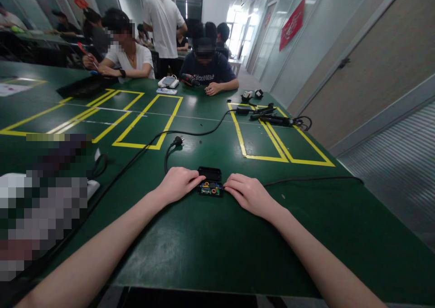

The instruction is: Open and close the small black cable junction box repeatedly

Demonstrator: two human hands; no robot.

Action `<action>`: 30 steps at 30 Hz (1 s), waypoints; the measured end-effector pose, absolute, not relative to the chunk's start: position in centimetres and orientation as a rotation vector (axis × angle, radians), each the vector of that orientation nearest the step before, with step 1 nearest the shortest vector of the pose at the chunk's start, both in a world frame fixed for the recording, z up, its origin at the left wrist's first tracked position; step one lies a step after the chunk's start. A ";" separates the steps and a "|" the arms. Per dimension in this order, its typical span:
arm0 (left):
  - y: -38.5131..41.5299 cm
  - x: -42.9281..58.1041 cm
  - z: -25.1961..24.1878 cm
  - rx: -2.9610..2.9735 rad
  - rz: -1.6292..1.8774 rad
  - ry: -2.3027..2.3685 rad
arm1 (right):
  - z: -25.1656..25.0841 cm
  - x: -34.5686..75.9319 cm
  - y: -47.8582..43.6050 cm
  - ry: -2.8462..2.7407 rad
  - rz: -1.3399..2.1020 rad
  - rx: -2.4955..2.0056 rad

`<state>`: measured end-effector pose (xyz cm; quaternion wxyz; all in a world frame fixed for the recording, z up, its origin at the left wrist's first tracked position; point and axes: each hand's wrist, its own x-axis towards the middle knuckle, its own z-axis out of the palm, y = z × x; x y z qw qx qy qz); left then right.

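Two bare hands flank an opened black case (201, 193), their fingers masking its ends.
On the green table (272, 253), back from the near edge and about midway along it, the case bares a circuit board (210, 189) too small to read; a black shell (210, 173) sits just beyond. Pixelation hides whatever lies by the near left corner. Behind the right hand (249, 193) a black cord (312, 178) disappears, its other stretch reaching the table's right edge. The left hand (178, 184) has thumb and fingers drawn narrow at the left end, the right its fingertips bunched at the other; I can't tell what either pinches.
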<state>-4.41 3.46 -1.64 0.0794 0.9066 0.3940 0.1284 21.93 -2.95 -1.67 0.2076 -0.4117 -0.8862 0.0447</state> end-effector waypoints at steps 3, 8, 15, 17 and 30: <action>3.4 -4.3 -1.5 2.717 0.354 1.218 | -1.4 22.1 -3.0 -2.530 0.116 -1.122; 3.2 -4.2 -1.2 2.713 0.382 1.226 | -1.2 22.0 -3.0 -2.543 0.076 -1.163; 3.0 -4.3 -1.7 2.644 0.536 1.201 | -1.5 21.8 -2.7 -2.468 0.025 -1.174; 2.9 -4.2 -1.8 2.678 0.544 1.128 | -1.8 21.8 -2.5 -2.353 0.042 -1.232; 2.7 -4.4 -1.7 2.836 0.602 0.721 | -3.1 21.5 -2.2 -2.061 0.484 -1.142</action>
